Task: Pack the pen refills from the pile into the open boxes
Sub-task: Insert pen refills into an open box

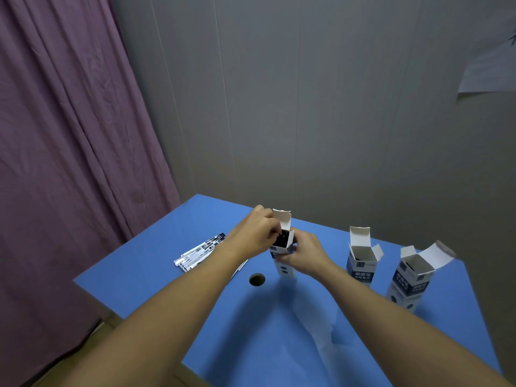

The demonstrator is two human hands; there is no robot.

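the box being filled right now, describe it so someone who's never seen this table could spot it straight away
On the blue table, three tall white-and-navy boxes stand upright with top flaps open. It is the leftmost box, nearest the pile of refills, by the round hole. Unlike the other two boxes, it is gripped by the right hand, with the left hand at its mouth.

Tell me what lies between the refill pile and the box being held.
In the head view, the left hand and its forearm cross between the refill pile and the held box.
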